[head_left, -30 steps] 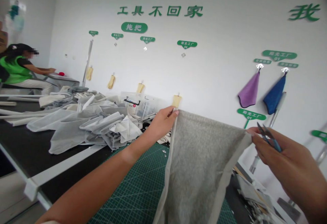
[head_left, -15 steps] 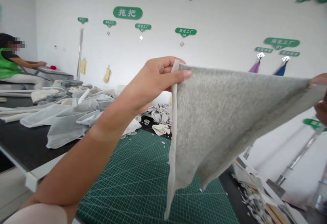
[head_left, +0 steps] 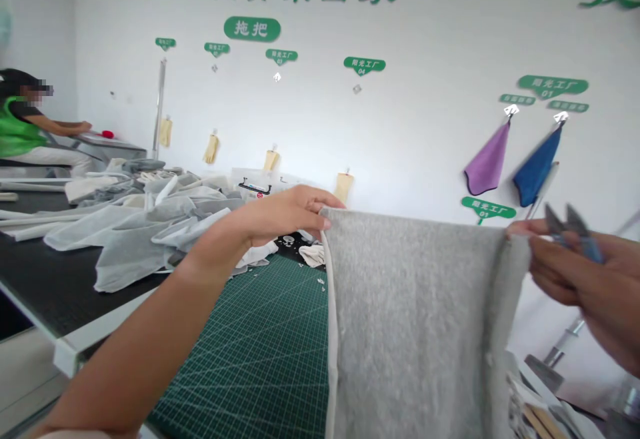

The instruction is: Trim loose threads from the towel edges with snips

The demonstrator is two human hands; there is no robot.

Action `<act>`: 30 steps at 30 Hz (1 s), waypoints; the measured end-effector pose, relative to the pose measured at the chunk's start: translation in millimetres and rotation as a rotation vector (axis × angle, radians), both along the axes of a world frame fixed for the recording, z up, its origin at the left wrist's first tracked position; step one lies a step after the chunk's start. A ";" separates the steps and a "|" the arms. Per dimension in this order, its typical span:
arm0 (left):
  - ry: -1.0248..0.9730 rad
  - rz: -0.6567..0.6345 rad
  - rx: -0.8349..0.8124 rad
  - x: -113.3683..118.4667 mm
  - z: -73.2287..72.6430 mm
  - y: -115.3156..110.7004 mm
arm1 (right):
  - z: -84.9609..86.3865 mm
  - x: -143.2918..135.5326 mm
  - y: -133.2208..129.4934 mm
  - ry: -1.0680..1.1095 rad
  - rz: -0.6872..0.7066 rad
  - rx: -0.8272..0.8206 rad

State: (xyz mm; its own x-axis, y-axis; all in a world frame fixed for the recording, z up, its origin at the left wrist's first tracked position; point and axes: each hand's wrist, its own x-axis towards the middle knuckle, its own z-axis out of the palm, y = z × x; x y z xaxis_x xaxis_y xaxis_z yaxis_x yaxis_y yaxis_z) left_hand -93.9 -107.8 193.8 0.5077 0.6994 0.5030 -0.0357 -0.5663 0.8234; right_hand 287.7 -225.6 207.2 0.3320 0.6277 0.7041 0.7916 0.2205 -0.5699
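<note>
The person holds up a soft grey fuzzy cloth (head_left: 415,312) in the air, above the right part of the green cutting mat with white grid lines (head_left: 265,359) that lies on the bench. The left hand (head_left: 285,215) pinches the top left corner of the cloth between thumb and fingers. The right hand (head_left: 585,272) pinches the top right corner, and it also holds small snips with a blue handle (head_left: 575,232). The two hands are well apart, so the top edge is pulled flat and runs from left to right. The cloth hangs straight down, with its long side pointing down to the mat. A heap of pale grey and white cloths (head_left: 150,225) lies near the far left edge of the bench.
</note>
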 end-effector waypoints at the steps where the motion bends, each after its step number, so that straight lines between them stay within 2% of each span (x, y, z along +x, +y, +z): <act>1: 0.064 -0.003 -0.055 4.1 -10.7 10.9 | -9.1 -7.0 11.3 0.105 0.146 -0.124; 3: 0.127 0.046 -0.143 13.1 -35.7 35.0 | -33.5 -17.3 35.8 0.211 0.241 -0.249; 5: 0.151 0.068 -0.204 21.7 -65.4 61.7 | -65.8 -22.2 59.9 0.247 0.261 -0.383; 8: 0.213 0.004 -0.229 31.8 -117.0 104.1 | -122.2 -22.5 94.3 0.188 0.253 -0.501; 11: 0.212 -0.015 -0.328 38.4 -170.2 143.2 | -177.7 -19.1 127.5 0.096 0.249 -0.555; 14: 0.188 0.119 -0.416 41.6 -216.1 171.3 | -225.4 -15.4 156.4 0.015 0.241 -0.515; 16: 0.163 0.253 -0.449 41.9 -238.9 182.3 | -251.0 -13.1 170.9 -0.027 0.185 -0.528; 19: 0.143 0.385 -0.484 41.5 -260.0 190.1 | -277.8 -10.4 183.1 -0.065 0.090 -0.559; 22: 0.159 0.423 -0.485 42.3 -269.5 193.7 | -290.0 -9.3 185.2 -0.053 0.048 -0.558; 30: 0.433 0.527 -0.321 48.1 -277.1 197.1 | -284.1 -13.7 177.2 0.008 -0.048 -0.495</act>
